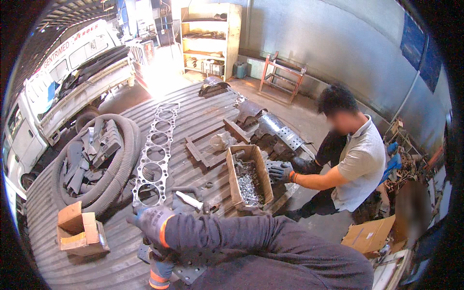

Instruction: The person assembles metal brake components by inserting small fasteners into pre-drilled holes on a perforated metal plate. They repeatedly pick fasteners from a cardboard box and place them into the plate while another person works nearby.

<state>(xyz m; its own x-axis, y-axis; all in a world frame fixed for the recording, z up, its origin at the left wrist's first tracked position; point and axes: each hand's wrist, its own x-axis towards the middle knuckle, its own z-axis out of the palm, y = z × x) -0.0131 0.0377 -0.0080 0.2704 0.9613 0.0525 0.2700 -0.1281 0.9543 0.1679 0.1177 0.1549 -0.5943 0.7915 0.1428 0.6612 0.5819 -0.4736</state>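
My right arm, in a dark sleeve, reaches across from the lower right. Its hand (152, 223), in a grey glove with an orange cuff, curls downward beside the lower end of a long metal head gasket (143, 173); what the fingers hold, if anything, is hidden. Below it my left hand (162, 268), gloved alike, is at a grey metal plate with holes (187, 274). My sleeve covers much of that plate, and the left fingers are hidden. A white tube-shaped bottle (189, 200) lies just beyond my right forearm, next to some small metal parts.
On the ribbed metal surface (118, 241) are coiled grey hose (133, 145) around dark scraps, an open carton (72, 246), a box of bolts (234, 186) and a rusty frame (198, 154). At right a crouching co-worker (365, 164) has gloved hands by another perforated plate (274, 169).
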